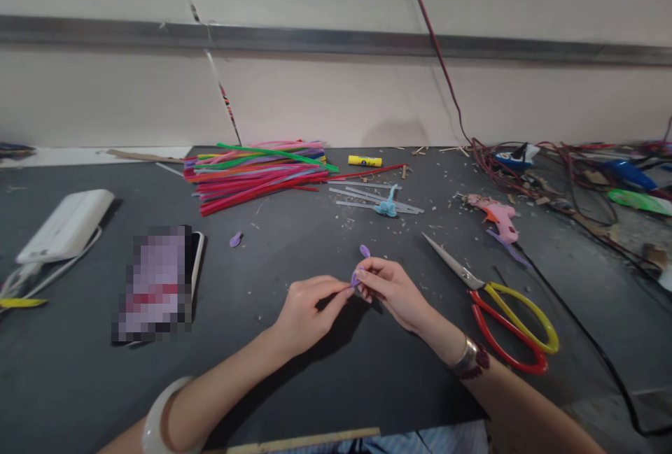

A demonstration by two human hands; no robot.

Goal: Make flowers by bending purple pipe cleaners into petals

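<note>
Between my two hands, above the dark table, is a short purple pipe cleaner [365, 252] bent into small loops. My left hand [318, 310] pinches its lower end between thumb and fingertips. With thumb and forefinger, my right hand [391, 289] grips the same piece a little higher, and one loop sticks up past the fingers. A separate small purple loop [236, 239] lies on the table to the left. Beyond my hands sits a light-blue twisted pipe cleaner shape [387, 206] on several clear glue sticks [357, 195].
Scissors [488, 300] with red and yellow handles lie right of my right hand, near a pink glue gun [496, 216] with a black cord. Farther back are a pipe cleaner bundle [262, 174] and a yellow tube [365, 161]. At left are a phone [157, 286] and white power bank [66, 225].
</note>
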